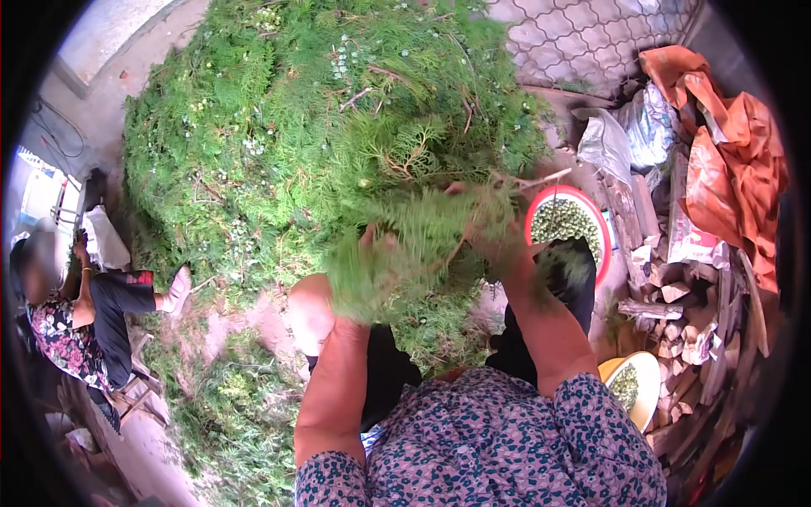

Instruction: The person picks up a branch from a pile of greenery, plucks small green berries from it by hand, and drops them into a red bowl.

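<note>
A leafy evergreen branch (414,245), smeared by motion, is held up above my knees. My right hand (498,241) is closed around its woody stem, with foliage hiding part of the fingers. On the other side, my left hand (372,238) is among the blurred sprays, and its fingers are mostly hidden. Just beyond both hands lies a large heap of cut evergreen branches (253,127), dotted with small pale green cones. A red-rimmed basin (605,241) of green cones stands beside my right knee.
A yellow basin (649,393) with more green cones sits at my right, near stacked firewood (676,338). Orange sheeting (731,169) and white sacks (646,127) lie behind. At left, another person (68,329) sits on a wooden chair (142,389). Loose greenery (236,414) covers the floor.
</note>
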A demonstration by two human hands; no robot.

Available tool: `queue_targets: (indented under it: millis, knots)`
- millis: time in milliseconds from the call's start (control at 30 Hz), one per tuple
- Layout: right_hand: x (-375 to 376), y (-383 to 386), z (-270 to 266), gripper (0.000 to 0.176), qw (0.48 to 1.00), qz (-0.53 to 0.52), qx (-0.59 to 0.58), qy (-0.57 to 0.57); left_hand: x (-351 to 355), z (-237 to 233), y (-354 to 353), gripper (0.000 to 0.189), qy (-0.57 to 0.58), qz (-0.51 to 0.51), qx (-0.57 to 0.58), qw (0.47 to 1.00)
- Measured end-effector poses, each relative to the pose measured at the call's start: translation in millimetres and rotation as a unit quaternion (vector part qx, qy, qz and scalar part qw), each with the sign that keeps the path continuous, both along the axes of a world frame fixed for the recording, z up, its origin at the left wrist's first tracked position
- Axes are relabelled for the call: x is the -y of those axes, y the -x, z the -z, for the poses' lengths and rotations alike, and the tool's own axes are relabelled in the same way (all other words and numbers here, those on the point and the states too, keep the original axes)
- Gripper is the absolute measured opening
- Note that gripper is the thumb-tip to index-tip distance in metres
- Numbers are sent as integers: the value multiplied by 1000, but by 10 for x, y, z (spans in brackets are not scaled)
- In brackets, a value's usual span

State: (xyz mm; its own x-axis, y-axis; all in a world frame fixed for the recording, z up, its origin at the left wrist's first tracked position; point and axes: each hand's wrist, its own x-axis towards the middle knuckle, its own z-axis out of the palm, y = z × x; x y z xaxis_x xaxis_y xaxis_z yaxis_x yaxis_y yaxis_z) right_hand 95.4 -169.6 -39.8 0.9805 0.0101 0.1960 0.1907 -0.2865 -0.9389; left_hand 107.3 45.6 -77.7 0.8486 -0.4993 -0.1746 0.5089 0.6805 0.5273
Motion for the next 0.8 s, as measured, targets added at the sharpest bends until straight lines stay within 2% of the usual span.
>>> queue_targets:
  millis: [33, 67, 100, 133, 200, 233, 267, 333, 367, 400, 467, 533, 600, 633, 667, 733, 767, 800]
  knots:
    - [-47, 27, -151, 50, 968, -76, -67, -231, 5, -296, 69, 61, -4, 0, -17, 1000]
    - [-88, 29, -239, 55, 873, -147, -131, -446, 29, -505, 94, 61, -7, -1, -33, 999]
    - [-106, -6, -243, 53, 956, -136, 13, -260, 61, -428, 16, 62, 49, 27, 44, 997]
    - [-109, 3, -227, 53, 955, -138, 13, -260, 48, -394, 6, 62, 48, 25, 44, 998]
    - [-99, 43, -163, 50, 967, -149, 7, -206, 34, -417, 1, 57, -55, -26, 58, 996]
    - [-110, 38, -127, 48, 962, -145, 3, -233, 42, -449, -1, 49, -24, -54, 11, 998]
    - [-142, 48, -56, 48, 961, -145, 2, -233, 63, -445, -13, 49, -25, -54, 11, 998]
    - [-199, 56, 118, 48, 944, -153, 58, -287, 103, -400, -50, 46, -54, -139, 43, 988]
    - [-183, 36, 143, 52, 941, -175, 70, -282, 76, -327, -108, 46, -47, -97, 29, 994]
    - [-208, 55, 175, 52, 940, -177, 70, -283, 65, -258, -129, 46, -48, -99, 30, 994]
    - [-342, 151, 223, 57, 869, -149, -65, -468, 35, -200, -150, 44, -29, -102, -69, 992]
    - [-415, 175, 313, 57, 861, -153, -59, -482, 39, -237, -166, 41, -42, -126, -86, 987]
    - [-473, 201, 389, 56, 798, -188, -137, -556, 26, -122, -214, 38, -61, -159, -131, 977]
    - [-545, 217, 450, 51, 838, -159, -121, -508, 16, -74, -232, 38, -63, -158, -141, 975]
    - [-584, 224, 495, 51, 837, -160, -122, -509, 17, -128, -230, 38, -63, -159, -142, 975]
    - [-638, 246, 549, 45, 774, -150, -154, -595, 24, -259, -214, 37, -78, -169, -174, 967]
    - [-645, 310, 549, 45, 774, -151, -153, -595, 19, -170, -233, 40, -81, -178, -144, 970]
    - [-639, 422, 550, 43, 694, -114, -189, -685, 22, -176, -229, 40, -81, -178, -143, 970]
